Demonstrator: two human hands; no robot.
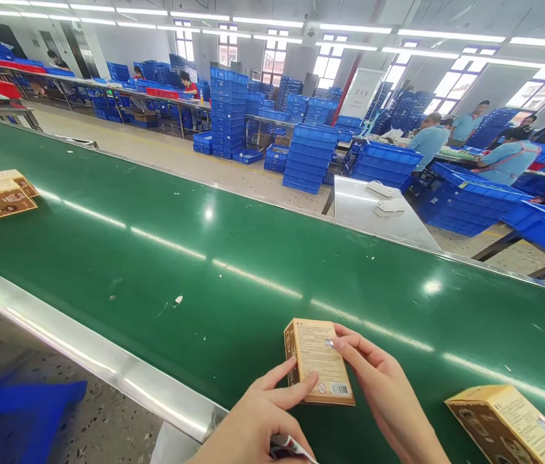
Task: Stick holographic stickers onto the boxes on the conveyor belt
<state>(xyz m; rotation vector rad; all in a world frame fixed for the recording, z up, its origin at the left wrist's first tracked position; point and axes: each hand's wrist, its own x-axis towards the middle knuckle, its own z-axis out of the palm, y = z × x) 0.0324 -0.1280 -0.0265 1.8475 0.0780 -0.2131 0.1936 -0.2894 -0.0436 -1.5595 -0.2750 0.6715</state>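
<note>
The cream-and-brown rectangular cardboard box (314, 361) is between the hands, over the near side of the shiny green conveyor belt (195, 219). Its broad cream face carries fine dark print, with a black-and-white barcode (339, 389) and a round red mark (321, 388) low down; its brown side has pale drawings. A small silvery sticker (329, 343) sits high on the right. The right hand (381, 377) pinches that edge, thumb at the sticker; the left hand (272, 409) is half curled, two fingers on the box, the others around a pale-and-dark slip (292, 446), mostly hidden. Whether the box touches the belt cannot be told, and its print is too small to read
</note>
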